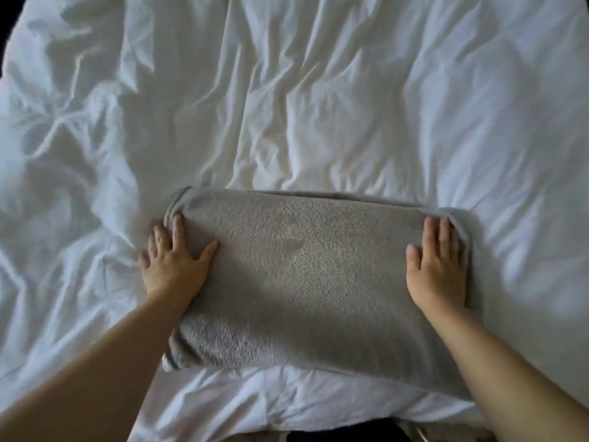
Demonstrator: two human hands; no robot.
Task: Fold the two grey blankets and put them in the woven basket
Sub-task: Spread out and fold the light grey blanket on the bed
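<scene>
Head: left hand, right hand fingers flat, apparently, on grey blanket end edges.

This looks like a bedroom in a home: a bed fills almost the whole view, covered by a rumpled white duvet creased all over. A soft grey fleece blanket lies folded on it near the close edge, ordinary household bedding in dim light

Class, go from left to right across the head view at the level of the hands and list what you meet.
White bedding → left hand → folded grey blanket → right hand → white bedding again.
</scene>
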